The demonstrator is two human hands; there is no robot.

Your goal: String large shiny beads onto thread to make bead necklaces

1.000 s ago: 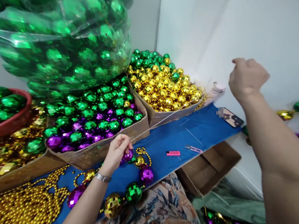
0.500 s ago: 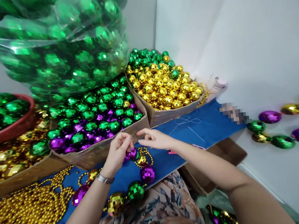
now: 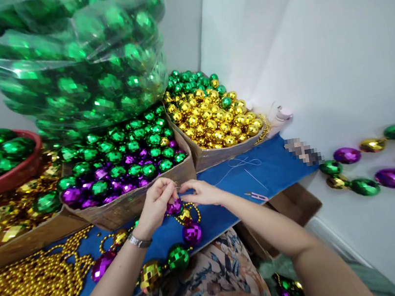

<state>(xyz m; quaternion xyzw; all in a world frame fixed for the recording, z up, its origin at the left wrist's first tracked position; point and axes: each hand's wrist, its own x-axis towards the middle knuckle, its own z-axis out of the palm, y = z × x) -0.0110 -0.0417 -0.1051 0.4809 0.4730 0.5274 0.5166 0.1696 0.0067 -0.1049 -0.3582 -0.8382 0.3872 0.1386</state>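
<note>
My left hand is closed in a pinch on a thin string at the end of a bead garland. Facing it, my right hand has its fingertips brought together on the same string. Just below the fingers hangs a purple bead, with a small loop of gold bead chain beside it. The garland continues through another purple bead, a green bead and a big gold bead by my lap. My left forearm hides part of it.
Cardboard boxes hold green and purple beads and gold beads. A bag of green beads rises behind. Gold bead chains are heaped at left. Pink thread snips and loose string lie on the blue tabletop.
My right hand has closed from spread fingers to a pinch at the string, nearer my left hand. The view has shifted slightly, and the pink snips show more fully.
</note>
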